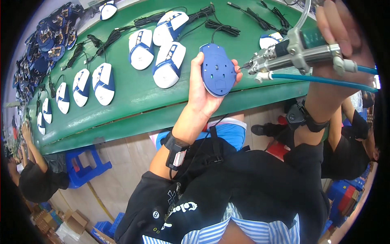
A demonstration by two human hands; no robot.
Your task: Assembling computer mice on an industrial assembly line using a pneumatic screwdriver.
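Observation:
In my left hand point(203, 91) a blue computer mouse point(218, 71) lies bottom side up, its flat underside with several small holes facing me. My thumb presses its left edge and my fingertips come round the right edge. My right hand point(339, 30) is closed round a screwdriver point(284, 55), a silver and dark power tool with a clear tube and blue-green hoses. Its thin tip points left, close to the right edge of the mouse by my fingertips. I cannot tell whether the tip touches anything.
Several white and blue mice point(140, 51) with bundled black cables point(222, 28) lie along the green table point(126, 91). Blue mouse parts with circuit boards point(57, 36) are heaped at the far left. Other people sit at both sides, near a blue stool point(87, 166).

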